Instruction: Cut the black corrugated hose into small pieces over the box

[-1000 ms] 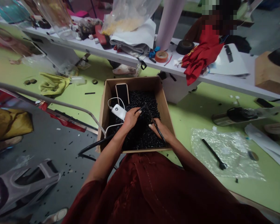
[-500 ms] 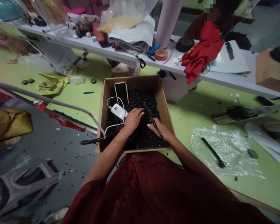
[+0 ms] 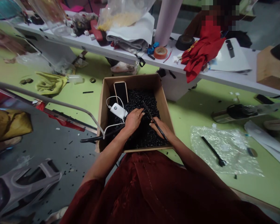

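A cardboard box (image 3: 135,82) stands in front of me, filled with small black plastic pieces (image 3: 140,133). My left hand (image 3: 133,120) rests on this pile, its fingers curled, and what they hold is hidden. My right hand (image 3: 159,128) grips a long thin black tool (image 3: 155,122) that slants across the pile. A black phone (image 3: 120,92) leans in the box's far left corner. Beside my left hand lies a white power bank (image 3: 117,110) with a white cable. A black rod or hose (image 3: 95,138) runs over the box's left wall towards my left wrist.
A white bench (image 3: 88,45) with tape rolls, bags and red cloth runs behind the box. A co-worker's red sleeve (image 3: 206,35) is beyond it. On the green floor to my right lies a plastic sheet (image 3: 224,152) holding a black forked tool (image 3: 214,152).
The black rod or hose has swung up from a low curve to a straighter line towards my left wrist. My hands have shifted only slightly over the pile.
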Demonstrator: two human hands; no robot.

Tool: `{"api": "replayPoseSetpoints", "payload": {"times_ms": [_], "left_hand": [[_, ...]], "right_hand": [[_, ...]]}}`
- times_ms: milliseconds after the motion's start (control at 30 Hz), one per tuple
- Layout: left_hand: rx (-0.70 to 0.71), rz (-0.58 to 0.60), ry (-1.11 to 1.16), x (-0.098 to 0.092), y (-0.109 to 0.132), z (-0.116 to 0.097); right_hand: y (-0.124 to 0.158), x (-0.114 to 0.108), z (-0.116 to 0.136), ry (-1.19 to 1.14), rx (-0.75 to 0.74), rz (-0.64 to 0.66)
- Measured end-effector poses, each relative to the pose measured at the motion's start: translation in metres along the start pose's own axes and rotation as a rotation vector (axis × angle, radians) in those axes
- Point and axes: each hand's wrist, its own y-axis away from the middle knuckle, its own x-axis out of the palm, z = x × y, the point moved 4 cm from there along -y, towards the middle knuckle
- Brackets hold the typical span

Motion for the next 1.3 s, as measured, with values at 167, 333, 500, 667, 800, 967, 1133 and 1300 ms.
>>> {"api": "replayPoseSetpoints", "payload": {"times_ms": [167,333,500,667,800,967,1133,1300], "left_hand": [[-0.016,0.006,-0.034,0.003,0.0,0.004],[-0.066,0.025,-0.083,0.003,-0.001,0.007],[-0.104,0.075,-0.103,0.003,0.0,0.008],[-0.14,0.157,-0.129,0.007,0.0,0.011],[-0.171,0.112,0.064,0.004,-0.002,0.014],[-0.274,0.003,0.253,-0.006,-0.002,0.018],[-0.255,-0.009,0.332,-0.012,-0.004,0.017],[-0.342,0.022,0.563,-0.015,-0.006,0.02]], "right_hand": [[-0.002,0.002,-0.003,0.055,0.0,-0.016],[-0.003,0.003,-0.004,0.115,0.028,-0.015],[-0.004,0.004,-0.005,0.141,0.015,-0.009],[-0.005,0.005,-0.005,0.168,0.037,-0.024],[-0.003,0.001,-0.003,0.135,0.071,-0.06],[-0.003,0.0,-0.004,0.022,0.094,-0.068],[-0.002,0.001,-0.005,-0.039,-0.032,-0.119],[-0.001,0.0,-0.006,-0.077,-0.032,-0.13]]}}
